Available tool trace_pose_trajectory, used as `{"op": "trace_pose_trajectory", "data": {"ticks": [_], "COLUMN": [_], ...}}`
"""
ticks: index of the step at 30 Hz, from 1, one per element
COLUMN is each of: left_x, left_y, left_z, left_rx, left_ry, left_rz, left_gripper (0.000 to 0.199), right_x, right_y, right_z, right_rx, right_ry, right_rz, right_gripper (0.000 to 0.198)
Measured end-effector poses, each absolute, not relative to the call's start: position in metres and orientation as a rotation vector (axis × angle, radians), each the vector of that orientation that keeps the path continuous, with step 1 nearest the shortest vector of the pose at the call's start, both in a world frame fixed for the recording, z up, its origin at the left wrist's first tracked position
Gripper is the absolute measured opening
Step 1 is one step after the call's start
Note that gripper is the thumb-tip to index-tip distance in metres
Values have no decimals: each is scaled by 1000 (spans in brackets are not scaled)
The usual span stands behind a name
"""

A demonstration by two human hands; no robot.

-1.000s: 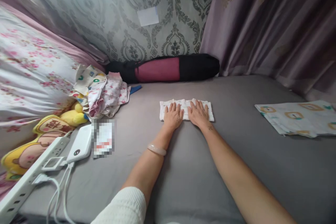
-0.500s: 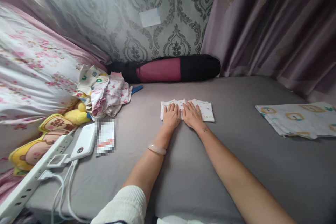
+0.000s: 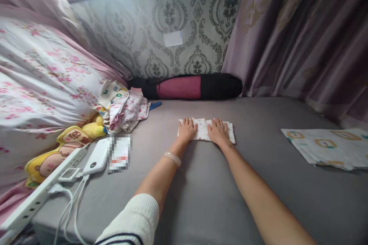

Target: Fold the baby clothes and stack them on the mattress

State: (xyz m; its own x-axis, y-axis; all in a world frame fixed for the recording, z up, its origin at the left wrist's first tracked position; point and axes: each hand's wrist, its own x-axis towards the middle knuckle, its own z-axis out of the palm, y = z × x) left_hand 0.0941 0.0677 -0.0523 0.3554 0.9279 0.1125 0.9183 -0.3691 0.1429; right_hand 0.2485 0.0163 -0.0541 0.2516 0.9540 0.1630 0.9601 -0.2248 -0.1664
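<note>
Both palms are down on the cloth here! The left hand [image 3: 187, 129] lies flat over the left part of a small folded white cloth [image 3: 202, 132], fingers spread, gripping nothing. The right hand [image 3: 219, 131] mirrors it on the right part, just as flat, fingers stretched toward the far edge, nothing held there either. Between the two hands a strip of the cloth shows, with small faint marks printed on it. It sits right in the middle of the grey sheet [image 3: 212, 206], straight ahead of the person, both arms reaching out to it. There's a pale bangle [image 3: 173, 157] on the left wrist and a white knitted sleeve [image 3: 138, 214] with dark stripes pushed up that forearm; the right forearm is bare. Over to the right, well apart, lies a larger pale cloth [image 3: 324, 147] with orange-brown and green patterns. Across to the left, a heap of printed fabric [image 3: 123, 109] is bunched up near a yellow cushion [image 3: 47, 164]. Nearer on that side, a white power bank [image 3: 98, 157] rests beside a long power strip [image 3: 31, 209], and just next to it lies a pixelated packet [image 3: 119, 157]. At the back, a long black-and-maroon bag [image 3: 181, 87] stretches along the patterned wall [image 3: 172, 7].
</note>
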Motion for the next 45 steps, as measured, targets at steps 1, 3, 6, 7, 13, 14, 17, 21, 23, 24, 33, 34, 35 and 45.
{"op": "trace_pose_trajectory", "data": {"ticks": [1,3,6,7,13,14,17,21,23,24,33,34,35,45], "left_x": [93,89,83,81,80,81,83,79,73,70,44,42,41,46], "left_y": [73,85,102,107,125,125,121,112,109,108,102,102,101,90], "left_z": [-50,-43,-31,-27,-15,-15,-15,-7,2,7,66,71,76,57], "left_rx": [2536,2546,2569,2570,2542,2540,2539,2551,2553,2551,2518,2520,2524,2751], "left_ry": [1726,1684,1625,1617,1632,1646,1693,1679,1626,1597,1315,1277,1256,1375], "left_rz": [235,136,-8,-40,-155,-152,-115,-48,-35,-30,104,125,143,724], "left_gripper": [56,53,42,38,35,36,36,36,35,34,33,33,31,26], "right_x": [253,264,280,286,311,314,318,320,321,321,343,345,347,342], "right_y": [18,21,26,28,41,43,46,44,40,37,16,15,14,-2], "right_z": [-53,-48,-37,-33,-17,-16,-11,-2,4,7,46,51,57,42], "right_rx": [-2326,-2356,-2358,-2365,-2419,-2422,-2424,-2398,-2363,-2343,-2000,-1963,-1943,-1832], "right_ry": [-1774,-1785,-1899,-1930,-1949,-1954,-1977,-2022,-2052,-2064,-2121,-2139,-2150,-2021], "right_rz": [-49,-47,53,94,213,229,249,240,251,263,351,359,360,-266], "right_gripper": [53,52,46,44,36,36,36,33,31,30,24,23,23,31]}}
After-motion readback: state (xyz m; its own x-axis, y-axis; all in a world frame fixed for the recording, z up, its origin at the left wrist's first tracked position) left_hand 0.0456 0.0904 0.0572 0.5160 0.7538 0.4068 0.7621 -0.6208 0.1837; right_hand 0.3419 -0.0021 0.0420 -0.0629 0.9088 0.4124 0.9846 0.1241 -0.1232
